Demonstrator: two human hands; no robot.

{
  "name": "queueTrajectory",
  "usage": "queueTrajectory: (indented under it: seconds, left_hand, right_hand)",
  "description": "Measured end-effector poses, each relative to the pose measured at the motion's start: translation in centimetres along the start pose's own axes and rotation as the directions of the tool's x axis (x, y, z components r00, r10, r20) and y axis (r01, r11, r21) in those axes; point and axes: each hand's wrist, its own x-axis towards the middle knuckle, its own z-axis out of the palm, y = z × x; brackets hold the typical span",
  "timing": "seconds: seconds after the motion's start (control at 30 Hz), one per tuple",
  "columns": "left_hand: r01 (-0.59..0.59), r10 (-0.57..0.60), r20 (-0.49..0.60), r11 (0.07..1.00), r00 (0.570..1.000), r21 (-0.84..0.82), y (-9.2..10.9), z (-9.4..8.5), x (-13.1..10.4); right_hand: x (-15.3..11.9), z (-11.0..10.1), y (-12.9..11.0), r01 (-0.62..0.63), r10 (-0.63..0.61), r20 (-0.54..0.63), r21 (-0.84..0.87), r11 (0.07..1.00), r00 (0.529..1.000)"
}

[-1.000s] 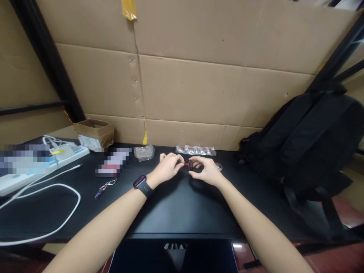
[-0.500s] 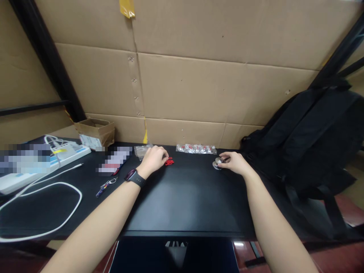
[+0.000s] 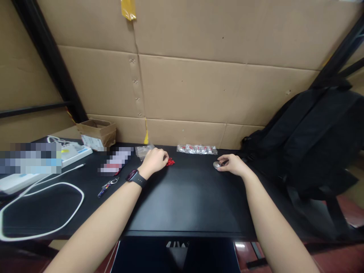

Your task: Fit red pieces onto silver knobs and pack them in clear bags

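Note:
My right hand is at the right of the black table, its thumb and fingers closed on the edge of a round, shiny silver disc. The disc is at the tabletop; another disc may lie under it, but I cannot tell them apart. My left hand, with a dark watch on its wrist, has its fingers pinched together at a small bundle of red cord. Part of the cord is hidden by the fingertips. Behind my left hand lies a clear plastic bag.
A strip of clear packets with silver and red contents lies along the cardboard wall. To the left are a keyring, a small cardboard box, a white cable and a power strip. A black backpack stands at right.
Two silver discs showed separately at my right hand; now they appear as one, lower at the table. My left fingers have come down slightly onto the red cord.

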Motion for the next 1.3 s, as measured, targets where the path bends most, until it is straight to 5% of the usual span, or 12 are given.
queueTrajectory:
  seconds: [0.33,0.5,0.67,0.87,1.07,1.3]
  left_hand:
    - [0.042,-0.046,-0.114,0.999,0.992,-0.035,0.4,-0.6,0.2]
    - [0.155,-0.164,-0.219,0.986,0.962,-0.059,0.5,-1.0,0.0]
    - [0.128,-0.164,-0.266,0.981,0.95,-0.146,0.6,-1.3,0.0]
    - [-0.039,-0.075,-0.329,0.944,0.941,-0.329,0.5,-1.7,0.3]
    - [-0.006,-0.132,-0.369,0.937,0.92,-0.351,0.1,-2.3,0.3]
    - [0.015,-0.165,-0.396,0.935,0.904,-0.355,-0.1,-3.0,0.3]
  right_hand:
    - [-0.2,0.0,-0.7,0.036,-0.039,-0.04,-0.07,0.997,0.998]
    - [0.6,1.8,-4.6,0.181,-0.227,-0.187,-0.236,0.955,0.956]
    - [3.9,5.7,-11.6,0.437,-0.438,0.096,-0.403,0.804,0.894]
    - [8.5,8.6,-17.2,0.326,-0.313,0.125,-0.573,0.752,0.941]
    - [11.2,9.5,-18.7,0.318,-0.28,0.16,-0.608,0.727,0.947]
    - [11.4,10.1,-20.2,0.349,-0.332,0.141,-0.591,0.727,0.933]
